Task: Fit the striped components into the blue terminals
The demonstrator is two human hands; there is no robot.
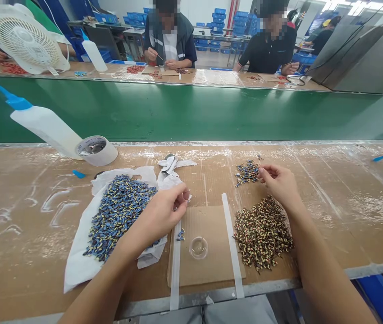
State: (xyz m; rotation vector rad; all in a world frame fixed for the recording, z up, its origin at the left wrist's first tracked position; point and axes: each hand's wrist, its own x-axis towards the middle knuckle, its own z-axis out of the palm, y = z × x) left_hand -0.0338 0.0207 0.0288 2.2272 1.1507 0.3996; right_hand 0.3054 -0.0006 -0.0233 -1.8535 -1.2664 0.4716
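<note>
Marks inside the tape roll (pixel 105 155), between 10 and 11 o'clock from the clear cup (pixel 198 248), may be print; too small for us to read. We note the left hand (pixel 164 210) at 11, fingers curled nearly together, and the right hand (pixel 281 185) at 2, thumb and forefinger nearly closed at the small cluster (pixel 245 173); whether either grips a piece, we cannot tell. Blue pieces (pixel 119 211) heap toward 10, partly hidden by the left forearm (pixel 119 261); brown pieces (pixel 262 234) at 3.
</note>
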